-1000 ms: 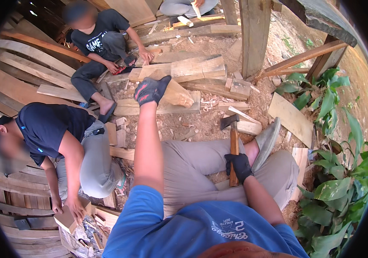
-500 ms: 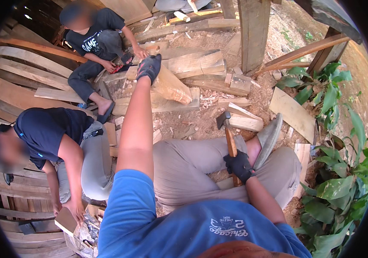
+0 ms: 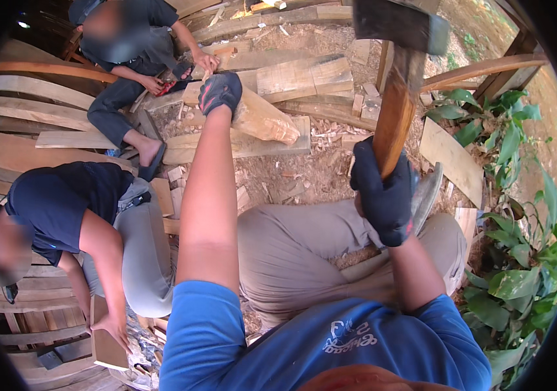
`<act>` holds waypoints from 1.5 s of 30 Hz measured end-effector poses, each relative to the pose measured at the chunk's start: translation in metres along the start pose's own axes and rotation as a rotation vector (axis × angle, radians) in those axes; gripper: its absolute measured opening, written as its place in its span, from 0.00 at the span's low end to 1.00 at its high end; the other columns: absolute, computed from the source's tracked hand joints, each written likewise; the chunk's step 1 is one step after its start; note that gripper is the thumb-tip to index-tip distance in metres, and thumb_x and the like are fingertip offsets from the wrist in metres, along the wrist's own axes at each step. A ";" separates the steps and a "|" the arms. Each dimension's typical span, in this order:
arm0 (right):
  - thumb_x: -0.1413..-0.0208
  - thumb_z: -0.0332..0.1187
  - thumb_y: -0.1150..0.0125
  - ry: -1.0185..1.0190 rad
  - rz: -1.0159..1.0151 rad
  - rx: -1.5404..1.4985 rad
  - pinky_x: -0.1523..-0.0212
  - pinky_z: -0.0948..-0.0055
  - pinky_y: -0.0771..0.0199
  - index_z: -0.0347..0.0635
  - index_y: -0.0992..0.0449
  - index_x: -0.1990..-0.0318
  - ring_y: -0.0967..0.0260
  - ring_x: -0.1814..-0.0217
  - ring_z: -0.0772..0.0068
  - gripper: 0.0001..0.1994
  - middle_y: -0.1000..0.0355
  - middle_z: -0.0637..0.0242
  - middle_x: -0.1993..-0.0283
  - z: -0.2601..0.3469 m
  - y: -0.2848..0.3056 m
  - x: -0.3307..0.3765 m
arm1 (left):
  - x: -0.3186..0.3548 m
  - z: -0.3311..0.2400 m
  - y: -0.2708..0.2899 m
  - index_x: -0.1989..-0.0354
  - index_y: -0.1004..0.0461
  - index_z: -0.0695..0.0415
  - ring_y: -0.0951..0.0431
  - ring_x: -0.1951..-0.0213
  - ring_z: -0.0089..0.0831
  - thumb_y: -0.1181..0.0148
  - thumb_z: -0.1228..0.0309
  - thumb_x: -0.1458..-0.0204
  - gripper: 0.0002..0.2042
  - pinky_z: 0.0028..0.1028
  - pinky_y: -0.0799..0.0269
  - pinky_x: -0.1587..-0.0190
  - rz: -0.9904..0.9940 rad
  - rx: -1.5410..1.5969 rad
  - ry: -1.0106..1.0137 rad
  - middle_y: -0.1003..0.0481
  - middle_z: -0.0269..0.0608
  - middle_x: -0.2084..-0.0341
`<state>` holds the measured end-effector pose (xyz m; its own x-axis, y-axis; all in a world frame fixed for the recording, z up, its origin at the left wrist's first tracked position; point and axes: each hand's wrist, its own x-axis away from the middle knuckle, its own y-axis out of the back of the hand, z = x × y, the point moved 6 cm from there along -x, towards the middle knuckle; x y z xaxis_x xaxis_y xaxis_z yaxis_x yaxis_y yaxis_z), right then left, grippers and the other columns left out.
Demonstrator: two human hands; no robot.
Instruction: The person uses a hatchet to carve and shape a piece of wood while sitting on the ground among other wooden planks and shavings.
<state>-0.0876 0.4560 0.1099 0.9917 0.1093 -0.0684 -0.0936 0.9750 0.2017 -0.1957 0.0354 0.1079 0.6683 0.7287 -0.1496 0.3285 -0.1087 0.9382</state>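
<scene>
My left hand (image 3: 220, 93), in a dark glove, reaches far forward and grips the upper end of a pale, roughly carved wood block (image 3: 264, 118). The block leans over a flat plank (image 3: 252, 148) on the ground, its wide end toward me. My right hand (image 3: 385, 192), also gloved, is closed round the wooden handle of a hatchet (image 3: 397, 124). The hatchet is raised upright over my right leg, its dark metal head at the top of the picture, well apart from the block.
One person (image 3: 125, 58) sits at the far left, a hand close to my left hand. Another person (image 3: 63, 208) bends over a wooden piece (image 3: 109, 339) at the near left. Timber (image 3: 304, 78) and wood chips lie around the block. Leafy plants (image 3: 519, 287) stand at the right.
My right hand has lifted the hatchet from beside my leg to high in front of me. My left hand stays on the wood block. The near-left person's wooden piece has tilted.
</scene>
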 end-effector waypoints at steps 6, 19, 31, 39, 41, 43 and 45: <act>0.34 0.48 0.32 -0.156 0.235 0.323 0.62 0.52 0.18 0.34 0.20 0.56 0.16 0.64 0.51 0.21 0.18 0.50 0.66 -0.097 -0.094 0.013 | 0.011 -0.018 0.005 0.46 0.13 0.56 0.16 0.40 0.50 0.49 0.56 0.38 0.23 0.44 0.22 0.38 -0.045 -0.009 0.089 0.16 0.54 0.43; 0.36 0.46 0.28 -0.135 0.026 -0.044 0.73 0.62 0.23 0.35 0.19 0.60 0.21 0.76 0.69 0.18 0.21 0.60 0.75 -0.033 -0.050 -0.007 | 0.009 -0.005 0.000 0.44 0.14 0.58 0.17 0.40 0.52 0.50 0.55 0.38 0.25 0.46 0.23 0.37 -0.002 0.000 0.103 0.17 0.55 0.42; 0.36 0.44 0.32 -0.427 0.350 0.010 0.73 0.64 0.22 0.35 0.19 0.60 0.22 0.77 0.71 0.17 0.23 0.62 0.77 -0.010 -0.058 0.010 | -0.003 0.012 -0.008 0.43 0.15 0.59 0.18 0.38 0.53 0.51 0.53 0.36 0.27 0.47 0.24 0.36 0.001 0.019 0.101 0.18 0.54 0.40; 0.35 0.45 0.33 -0.330 0.268 0.086 0.64 0.52 0.21 0.35 0.18 0.58 0.17 0.67 0.54 0.18 0.21 0.53 0.75 -0.119 -0.122 0.016 | -0.005 0.005 0.001 0.42 0.15 0.55 0.18 0.38 0.51 0.48 0.54 0.37 0.25 0.46 0.23 0.37 -0.005 -0.016 0.100 0.17 0.52 0.40; 0.36 0.44 0.34 -0.305 0.427 0.173 0.67 0.56 0.20 0.35 0.18 0.60 0.17 0.70 0.59 0.17 0.20 0.55 0.74 -0.151 -0.135 0.013 | 0.004 -0.006 0.008 0.42 0.15 0.55 0.17 0.38 0.51 0.48 0.54 0.37 0.25 0.46 0.23 0.37 0.033 0.016 0.076 0.18 0.51 0.39; 0.37 0.44 0.34 -0.402 0.450 0.032 0.70 0.60 0.21 0.36 0.18 0.61 0.18 0.73 0.63 0.17 0.20 0.58 0.75 -0.112 -0.118 0.007 | 0.014 -0.002 0.014 0.44 0.14 0.55 0.17 0.39 0.50 0.48 0.54 0.37 0.24 0.46 0.22 0.38 0.005 0.049 0.173 0.17 0.52 0.41; 0.38 0.44 0.32 -0.441 0.402 -0.022 0.75 0.68 0.22 0.37 0.19 0.62 0.20 0.77 0.70 0.16 0.22 0.62 0.77 -0.072 -0.091 0.007 | 0.018 0.003 0.006 0.44 0.14 0.55 0.17 0.39 0.50 0.48 0.54 0.37 0.24 0.46 0.22 0.38 -0.015 0.058 0.204 0.17 0.52 0.42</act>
<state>-0.0786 0.3820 0.0211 0.8210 0.3843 0.4223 -0.4663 0.8781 0.1073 -0.1798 0.0456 0.1097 0.5160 0.8516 -0.0922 0.3793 -0.1306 0.9160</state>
